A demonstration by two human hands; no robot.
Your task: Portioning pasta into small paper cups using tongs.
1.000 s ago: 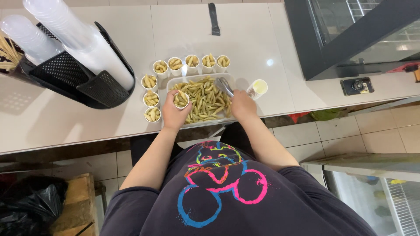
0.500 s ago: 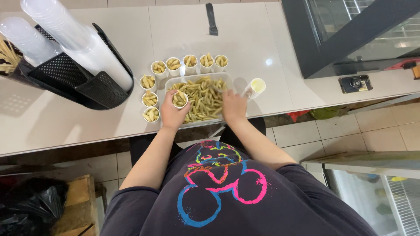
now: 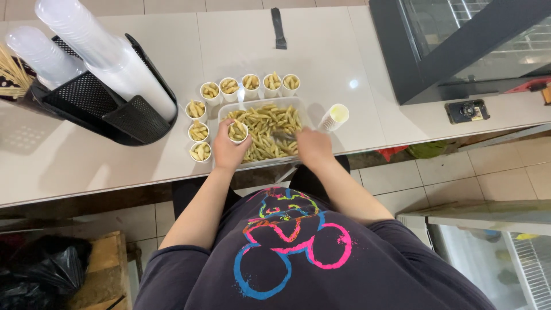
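A clear rectangular tray (image 3: 221, 115) of pale fried pieces (image 3: 265, 123) lies on the beige counter in front of me. My left hand (image 3: 227, 150) holds a small white paper cup (image 3: 237, 131), partly filled with the pieces, over the tray's left side. My right hand (image 3: 313, 146) is at the tray's near right corner, blurred, fingers down among the pieces with what looks like a metal utensil. Several filled cups (image 3: 229, 86) stand in a row behind the tray and down its left side (image 3: 199, 132). A short stack of empty cups (image 3: 334, 117) lies tipped at the tray's right.
A black mesh holder (image 3: 92, 106) with long sleeves of stacked plastic cups (image 3: 109, 54) stands at the left. Wooden skewers (image 3: 10, 72) poke out at the far left. A dark glass display case (image 3: 459, 46) is at the right, a black tool (image 3: 278, 27) at the counter's back.
My right hand has moved left and down from the tray's right rim into the pieces at the near corner. My left hand keeps the cup over the tray.
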